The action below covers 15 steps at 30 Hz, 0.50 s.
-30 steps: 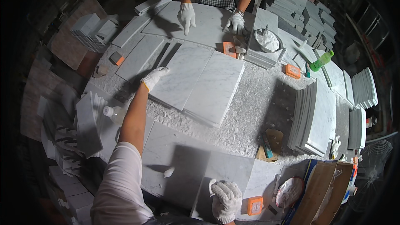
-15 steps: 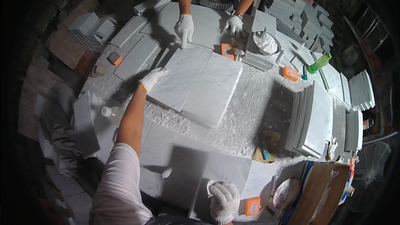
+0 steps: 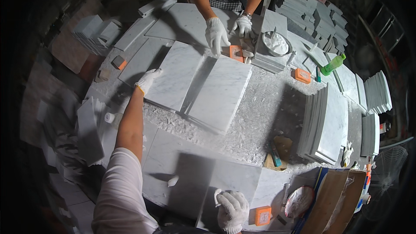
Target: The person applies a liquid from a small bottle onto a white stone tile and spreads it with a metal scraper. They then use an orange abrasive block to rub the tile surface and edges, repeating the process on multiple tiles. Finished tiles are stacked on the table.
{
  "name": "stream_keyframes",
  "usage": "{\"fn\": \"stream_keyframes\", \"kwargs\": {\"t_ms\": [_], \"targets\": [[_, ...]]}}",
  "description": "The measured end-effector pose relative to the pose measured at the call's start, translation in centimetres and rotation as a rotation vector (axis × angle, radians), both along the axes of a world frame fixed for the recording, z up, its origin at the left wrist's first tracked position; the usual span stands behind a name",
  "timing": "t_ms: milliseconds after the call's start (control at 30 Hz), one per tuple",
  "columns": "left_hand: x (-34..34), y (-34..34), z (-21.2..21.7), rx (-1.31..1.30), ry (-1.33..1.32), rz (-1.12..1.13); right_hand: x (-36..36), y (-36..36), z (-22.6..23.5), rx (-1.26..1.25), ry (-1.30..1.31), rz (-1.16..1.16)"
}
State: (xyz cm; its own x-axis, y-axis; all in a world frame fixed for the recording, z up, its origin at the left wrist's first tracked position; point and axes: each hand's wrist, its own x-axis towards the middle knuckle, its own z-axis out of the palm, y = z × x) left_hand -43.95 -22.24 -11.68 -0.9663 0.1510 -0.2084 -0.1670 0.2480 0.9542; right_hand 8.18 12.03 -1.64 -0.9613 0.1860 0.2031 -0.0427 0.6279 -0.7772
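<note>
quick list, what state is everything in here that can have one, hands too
left slab, flat, apart from right slab
right slab, flat
left hand, at left slab's outer edge
right hand, fingers curled, contents hidden
co-worker's right hand, near right slab's far end
green bottle, capped
metal bowl, holding white material
cardboard box, open
fan, can't tell if running

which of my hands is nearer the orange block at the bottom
Right: your right hand is just left of the orange block, not touching it. Your left hand is farther off, up and to the left, at the left edge of a pale slab.
</note>
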Motion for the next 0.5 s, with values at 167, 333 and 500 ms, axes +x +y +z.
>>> {"fn": "stream_keyframes", "kwargs": {"t_ms": [167, 333, 500], "targets": [[0.1, -0.5, -1.0, -0.060, 0.001, 0.082, -0.1, 0.2, 0.3, 0.030, 0.000, 0.014], [-1.5, -1.3, -2.1, -0.063, -0.006, 0.046, -0.1, 0.2, 0.4, 0.023, 0.017, 0.008], [-2.7, 0.3, -1.1, -0.468, -0.057, 0.229, -0.6, 0.1, 0.8, 0.039, 0.036, 0.015]]}}
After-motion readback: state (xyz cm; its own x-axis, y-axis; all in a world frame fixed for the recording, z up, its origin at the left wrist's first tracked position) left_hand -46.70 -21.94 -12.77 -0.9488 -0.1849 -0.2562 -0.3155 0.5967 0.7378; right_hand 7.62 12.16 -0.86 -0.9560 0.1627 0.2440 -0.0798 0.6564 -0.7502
